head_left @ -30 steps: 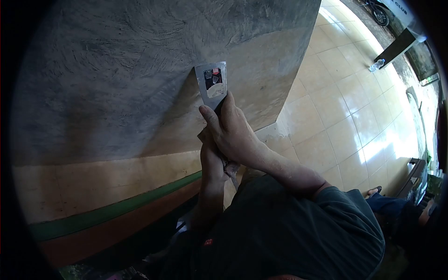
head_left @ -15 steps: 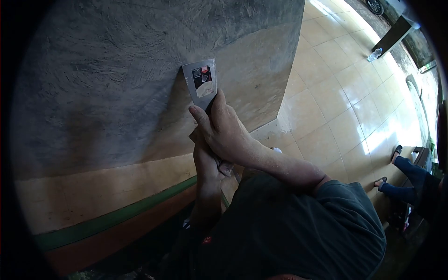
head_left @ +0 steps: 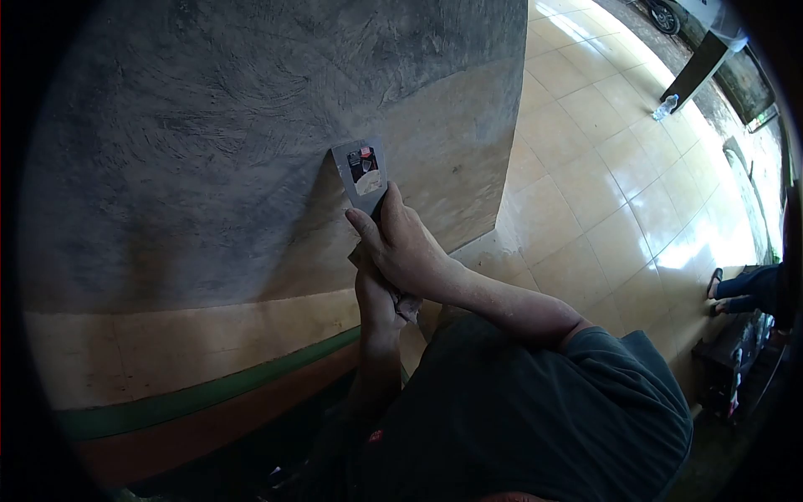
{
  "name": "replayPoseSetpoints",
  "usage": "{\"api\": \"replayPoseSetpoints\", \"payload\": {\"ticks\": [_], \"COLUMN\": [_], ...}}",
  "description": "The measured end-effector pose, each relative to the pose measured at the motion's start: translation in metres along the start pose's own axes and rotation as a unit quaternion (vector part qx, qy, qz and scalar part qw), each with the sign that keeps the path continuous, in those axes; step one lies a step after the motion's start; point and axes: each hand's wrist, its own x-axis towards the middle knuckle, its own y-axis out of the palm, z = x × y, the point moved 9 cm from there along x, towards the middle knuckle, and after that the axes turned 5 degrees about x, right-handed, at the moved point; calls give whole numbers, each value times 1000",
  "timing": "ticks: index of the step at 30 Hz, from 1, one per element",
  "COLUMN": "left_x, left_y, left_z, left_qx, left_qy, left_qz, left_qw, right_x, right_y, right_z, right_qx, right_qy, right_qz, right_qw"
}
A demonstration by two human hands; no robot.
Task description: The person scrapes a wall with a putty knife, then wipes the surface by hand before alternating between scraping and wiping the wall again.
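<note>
Gray wall (head_left: pixel 209 151) meets the scraper (head_left: pixel 364 177) at eleven o'clock, tight in the grip of the right hand (head_left: pixel 408 253); pushing too hard could scratch it, and the left hand (head_left: pixel 375 294) is too hidden to tell.

I see the scraper (head_left: pixel 363 171) at twelve o'clock from the hands (head_left: pixel 410 261), before the wall (head_left: pixel 209 159); the floor (head_left: pixel 585 167) at two, a bottle (head_left: pixel 665 107) on it beside a post (head_left: pixel 696 75).

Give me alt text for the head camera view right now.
A right hand holds a silver, flat-bladed metal scraper in front of a grey, rough-textured wall, with the left hand just below. At upper right, a clear plastic bottle sits on glossy beige tiles.
</note>
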Motion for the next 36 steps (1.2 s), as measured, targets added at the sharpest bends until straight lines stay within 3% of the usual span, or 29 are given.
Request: {"api": "replayPoseSetpoints", "payload": {"ticks": [3, 5, 7, 9, 12, 13, 15, 17, 18, 20, 21, 23, 24, 25, 26, 27, 28, 29, 31, 33, 35, 36], "left_x": [4, 6, 2, -8, -30, -31, -39, -37, -36, -37, -37, -31, -31, -25, -18, -17, -25, -27, -21, -19, -21, -24], "left_y": [-14, -7, -4, 5, -7, -16, -7, -9, -6, 0, 2, -2, -8, -7, -5, 0, -13, 4, 8, -16, -26, -27], "left_z": [2, -8, -11, -8, 14, 15, 20, 3, -5, -18, -20, -27, -22, -20, -31, -40, -32, -23, -20, -15, -14, -18], "left_qx": [15, 52, 49, 7, -51, -49, 41, 53, 48, -34, -37, -53, -78, -83, -32, 20, -38, -22, -5, -17, -32, -24], "left_qy": [-14, 2, 4, 10, -2, 0, -47, -34, -38, -88, -85, -44, -60, -59, 47, 152, 151, 32, 20, 8, -11, -11], "left_qz": [-29, 4, 14, 99, 111, 115, 249, 228, 263, 277, 281, 240, 233, 239, 239, 233, -104, 185, 232, 238, 242, 227], "left_qw": [999, 999, 999, 995, 993, 992, 966, 972, 963, 956, 955, 968, 968, 966, 969, 960, 982, 982, 973, 971, 970, 973], "right_x": [4, 4, 5, 0, -10, -12, -13, -12, -12, -11, -11, -14, -17, -12, -17, -33, -34, -20, -13, -9, -14, -13], "right_y": [-1, -2, -5, 1, 15, 21, 19, 20, 16, -8, -15, -21, -24, -21, -13, -8, 2, 12, 30, 33, 48, 49], "right_z": [5, 8, 19, 16, -11, -18, -27, -25, -21, 5, 25, 51, 66, 61, 89, 113, 125, 122, 120, 115, 103, 103], "right_qx": [-1, -1, 38, 37, 92, 146, 155, 175, 172, -16, -22, -234, -223, -231, -171, -102, -105, -109, -99, -126, -207, -209], "right_qy": [15, 26, -15, -13, 13, 38, 88, 66, 66, -27, -29, 24, -72, -72, -262, -441, -542, -541, -596, -571, -589, -585], "right_qz": [4, 12, 2, 34, 88, 116, 138, 170, 172, 103, 102, 158, 98, 97, 72, 46, 50, 50, 100, 142, 209, 210], "right_qw": [1000, 1000, 999, 999, 992, 982, 974, 967, 968, 994, 994, 959, 967, 965, 947, 891, 832, 832, 790, 799, 753, 755]}}
